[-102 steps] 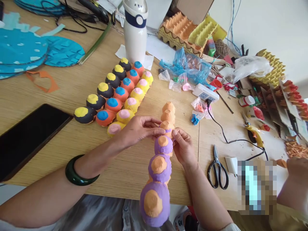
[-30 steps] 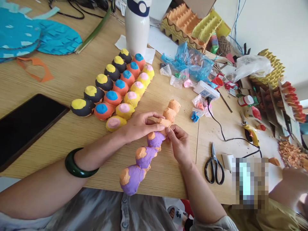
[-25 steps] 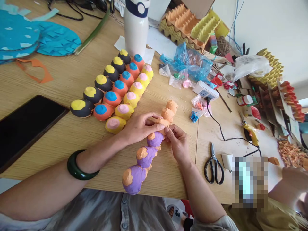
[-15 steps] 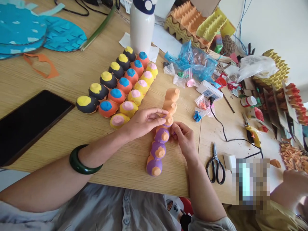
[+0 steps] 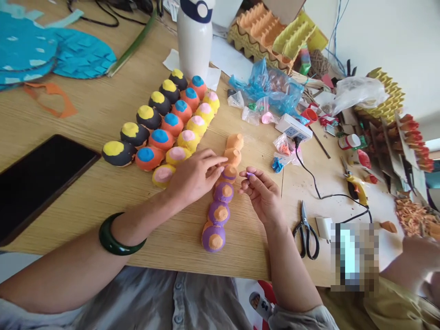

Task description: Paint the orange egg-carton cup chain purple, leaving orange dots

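An egg-carton strip (image 5: 220, 213) lies lengthwise between my hands. Purple modelling clay covers its near cups around bare orange tips, while the far cups are plain orange. My left hand (image 5: 192, 178), a dark green bangle on its wrist, grips the strip from the left, with index finger and thumb at the middle cups. Just right of the strip, my right hand (image 5: 263, 195) is closed in a pinch on a small bit of purple clay (image 5: 250, 175), apart from the cups. The third purple cup (image 5: 229, 173) is only partly covered.
Finished clay-covered strips (image 5: 160, 136) stand at left, beside a tablet-like black device (image 5: 44, 183). A white bottle (image 5: 195, 43) is behind. Scissors (image 5: 305, 233), a power strip (image 5: 293, 127) with its cord and a glue gun (image 5: 357, 188) lie right. A co-worker's hand (image 5: 421, 256) shows lower right.
My right hand has moved away from the strip to the right, and the purple clay now shows between its fingertips. My left hand stays at the strip; the whole view has shifted slightly.
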A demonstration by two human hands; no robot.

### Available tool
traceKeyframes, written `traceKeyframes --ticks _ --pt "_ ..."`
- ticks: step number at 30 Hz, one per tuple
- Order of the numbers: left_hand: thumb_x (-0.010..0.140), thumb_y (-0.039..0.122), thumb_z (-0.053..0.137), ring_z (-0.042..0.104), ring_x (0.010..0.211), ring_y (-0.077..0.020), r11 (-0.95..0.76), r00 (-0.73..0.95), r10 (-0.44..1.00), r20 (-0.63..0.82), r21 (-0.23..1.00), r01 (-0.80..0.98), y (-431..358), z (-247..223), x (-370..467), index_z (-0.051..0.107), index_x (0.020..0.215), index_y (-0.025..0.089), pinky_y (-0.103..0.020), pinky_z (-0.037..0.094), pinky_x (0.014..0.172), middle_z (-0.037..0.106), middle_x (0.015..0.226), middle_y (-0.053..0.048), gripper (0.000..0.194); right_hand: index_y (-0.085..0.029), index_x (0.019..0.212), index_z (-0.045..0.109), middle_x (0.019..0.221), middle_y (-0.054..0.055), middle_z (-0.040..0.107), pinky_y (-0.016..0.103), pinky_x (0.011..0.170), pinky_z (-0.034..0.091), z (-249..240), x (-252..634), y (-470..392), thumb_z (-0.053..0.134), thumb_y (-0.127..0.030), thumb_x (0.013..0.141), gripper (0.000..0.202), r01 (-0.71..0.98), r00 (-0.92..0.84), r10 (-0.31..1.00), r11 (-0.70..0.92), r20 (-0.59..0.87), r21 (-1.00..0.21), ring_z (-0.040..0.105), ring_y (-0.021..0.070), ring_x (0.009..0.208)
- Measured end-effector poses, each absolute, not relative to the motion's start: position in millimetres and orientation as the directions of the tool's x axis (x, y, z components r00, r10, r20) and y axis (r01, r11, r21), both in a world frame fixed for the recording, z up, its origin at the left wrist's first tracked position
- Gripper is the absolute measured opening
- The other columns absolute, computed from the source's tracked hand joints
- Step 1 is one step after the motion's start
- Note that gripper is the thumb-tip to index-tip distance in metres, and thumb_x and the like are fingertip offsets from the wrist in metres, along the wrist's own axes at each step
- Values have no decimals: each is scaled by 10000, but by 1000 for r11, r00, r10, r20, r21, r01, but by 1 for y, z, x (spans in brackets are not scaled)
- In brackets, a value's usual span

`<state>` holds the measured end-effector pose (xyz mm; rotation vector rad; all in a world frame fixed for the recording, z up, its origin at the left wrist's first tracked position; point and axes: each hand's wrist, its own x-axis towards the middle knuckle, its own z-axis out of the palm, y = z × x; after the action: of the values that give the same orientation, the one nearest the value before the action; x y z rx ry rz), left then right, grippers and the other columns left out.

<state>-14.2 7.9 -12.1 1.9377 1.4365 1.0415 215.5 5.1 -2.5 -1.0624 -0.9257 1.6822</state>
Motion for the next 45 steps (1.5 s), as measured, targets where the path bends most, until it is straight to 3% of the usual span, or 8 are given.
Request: traceKeyframes --ticks 3,8,13,17,23,28,39,45 --pt "1094 236 672 748 863 -182 -469 146 880 451 783 408 4 -10 -9 870 1186 200 -291 597 778 825 1004 -52 221 -224 1148 761 983 30 839 280 657 655 -3 216 4 918 -417 914 341 -311 -239 944 -296 -227 -903 702 129 700" --pt "1051 218 802 776 1099 -213 -571 129 816 563 751 333 -4 -10 4 851 1211 222 -327 610 1002 857 1147 -54 168 -241 1306 709 834 -28 781 261 538 566 2 211 -4 883 -493 967 457 -275 -269 947 -253 -179 -928 610 111 558" --pt "1064 246 808 778 973 -186 -617 160 784 600 724 307 -6 -11 8 833 1044 210 -300 602 920 860 1005 -27 48 -237 1475 653 745 -60 724 238 464 459 4 209 -12 836 -534 1018 575 -203 -356 915 -272 -188 -941 525 93 486" --pt "1060 205 804 758 874 -167 -638 149 762 631 688 346 -7 -6 7 785 944 191 -287 588 859 836 895 -9 119 -213 1324 735 724 -41 729 237 469 514 2 208 -12 810 -626 1015 521 -207 -368 904 -306 -215 -929 594 104 489" --pt "1068 173 782 770 896 -164 -651 133 744 655 666 363 -9 -2 6 816 1028 215 -296 606 859 852 943 -6 67 -203 984 739 718 -29 744 238 472 599 3 206 -9 917 -615 924 452 -250 -399 883 -365 -248 -897 662 113 488" --pt "1070 179 780 800 1045 -182 -631 116 764 635 699 337 -10 -4 6 839 1212 221 -319 630 973 875 1114 -43 160 -201 930 731 710 -36 743 228 477 622 4 206 -8 940 -591 909 443 -269 -393 880 -388 -267 -881 645 97 467" --pt "1011 53 773 827 1057 -163 -593 177 805 566 763 256 -8 -3 4 850 1191 219 -260 661 983 878 1126 -31 256 -221 1033 704 754 -43 735 223 471 610 4 208 -9 901 -486 939 343 -293 -393 881 -391 -264 -872 648 107 514" --pt "1055 88 727 827 1065 -169 -627 207 778 593 719 298 -11 -1 6 851 1192 203 -262 667 976 867 1102 -53 218 -218 1006 671 737 -52 709 232 436 617 0 209 -11 838 -361 949 227 -271 -379 887 -377 -262 -886 513 79 470"
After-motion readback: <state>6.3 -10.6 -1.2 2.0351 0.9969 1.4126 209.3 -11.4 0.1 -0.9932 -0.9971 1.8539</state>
